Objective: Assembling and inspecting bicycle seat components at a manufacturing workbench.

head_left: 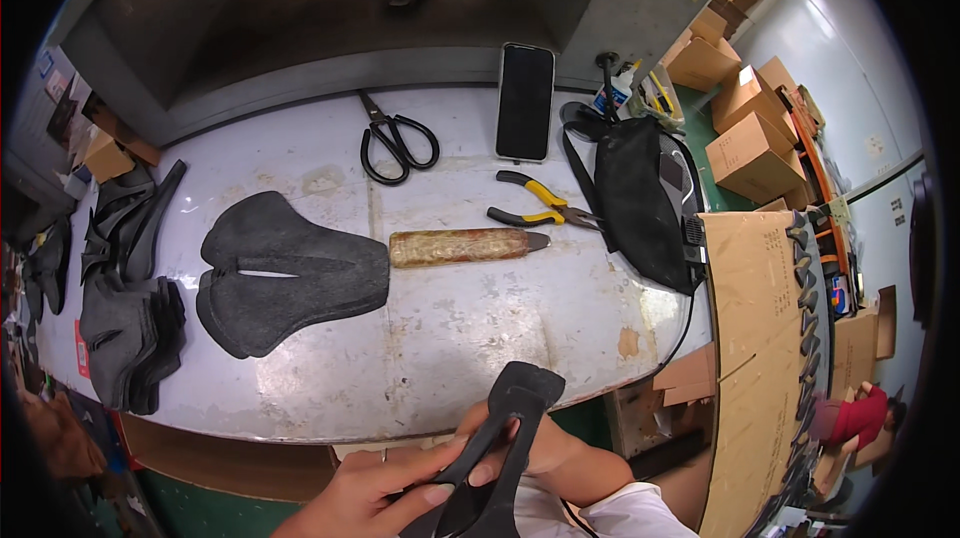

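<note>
A black bicycle saddle [527, 390] with a long slot down its middle is held over the table's front edge, its narrow nose pointing away from me. My left hand [385, 488] grips its left side, thumb and fingers closed on the rim. On the other side, my right hand [535, 448] is closed around it, partly hidden behind the saddle. Beyond them on the table lies a flat black saddle-shaped piece [330, 288] with a slit. Touching its tip is a knife-like tool [455, 247] with a worn, wrapped handle and short dark blade.
Black-handled scissors [400, 146], a phone [525, 103], yellow-black pliers [545, 200] and a black fabric pouch [640, 203] lie farther back. Stacked black pieces [130, 338] stand at left. A grey shelf [330, 68] borders the rear. Cardboard boxes [755, 153] and a person in red [860, 420] are at right.
</note>
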Demonstrator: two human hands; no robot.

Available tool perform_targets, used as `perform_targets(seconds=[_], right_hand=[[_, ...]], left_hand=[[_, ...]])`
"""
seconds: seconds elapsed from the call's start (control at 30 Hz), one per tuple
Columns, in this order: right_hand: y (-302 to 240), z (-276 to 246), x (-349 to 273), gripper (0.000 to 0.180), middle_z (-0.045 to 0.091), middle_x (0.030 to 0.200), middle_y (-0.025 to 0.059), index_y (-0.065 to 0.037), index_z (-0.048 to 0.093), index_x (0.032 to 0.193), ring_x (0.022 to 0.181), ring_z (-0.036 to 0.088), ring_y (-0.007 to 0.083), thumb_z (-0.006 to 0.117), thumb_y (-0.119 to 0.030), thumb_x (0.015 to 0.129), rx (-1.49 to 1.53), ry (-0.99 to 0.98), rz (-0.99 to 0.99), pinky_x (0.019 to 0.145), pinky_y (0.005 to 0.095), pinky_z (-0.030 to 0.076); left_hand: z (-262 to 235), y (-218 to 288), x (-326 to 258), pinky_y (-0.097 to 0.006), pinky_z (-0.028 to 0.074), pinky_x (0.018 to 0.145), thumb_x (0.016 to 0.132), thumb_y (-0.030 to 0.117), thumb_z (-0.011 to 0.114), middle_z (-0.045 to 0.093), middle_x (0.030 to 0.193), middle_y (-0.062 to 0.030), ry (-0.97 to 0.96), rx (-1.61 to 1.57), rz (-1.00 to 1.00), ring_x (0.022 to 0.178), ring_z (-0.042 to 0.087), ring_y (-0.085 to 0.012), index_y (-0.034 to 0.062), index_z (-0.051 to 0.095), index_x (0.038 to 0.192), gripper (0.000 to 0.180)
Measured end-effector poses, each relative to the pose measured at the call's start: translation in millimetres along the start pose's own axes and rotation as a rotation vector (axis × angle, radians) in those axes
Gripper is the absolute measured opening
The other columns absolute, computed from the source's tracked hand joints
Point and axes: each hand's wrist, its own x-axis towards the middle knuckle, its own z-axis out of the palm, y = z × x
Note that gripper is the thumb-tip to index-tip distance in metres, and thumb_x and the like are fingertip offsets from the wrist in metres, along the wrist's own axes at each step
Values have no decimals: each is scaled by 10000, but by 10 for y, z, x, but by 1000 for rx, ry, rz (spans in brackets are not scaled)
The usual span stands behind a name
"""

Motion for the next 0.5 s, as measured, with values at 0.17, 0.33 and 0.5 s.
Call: perform_targets(seconds=[0.17, 0.33, 0.5], right_hand=[[55, 10, -34, 288, 685, 807, 103, 27, 674, 914, 728, 638, 170, 826, -162, 759, 16, 67, -164, 634, 309, 495], [16, 180, -31, 434, 671, 812, 96, 14, 642, 896, 694, 634, 202, 717, -411, 851, 71, 197, -249, 647, 332, 500], [-54, -20, -31, 290, 671, 768, 96, 1, 635, 875, 736, 678, 171, 840, 21, 671, -180, -23, -114, 592, 270, 523]], left_hand=[[4, 81, 12, -257, 400, 507, 784, -57, 693, 541, 649, -65, -48, 203, 97, 551, 506, -121, -33, 604, 1254, 480], [58, 120, 32, -262, 397, 498, 782, -38, 707, 528, 640, -72, -5, 248, 71, 538, 500, -127, -17, 611, 1255, 484], [19, 4, 11, -265, 446, 558, 787, -15, 720, 612, 720, -90, -27, 183, 28, 584, 550, -131, -17, 582, 1289, 521]])
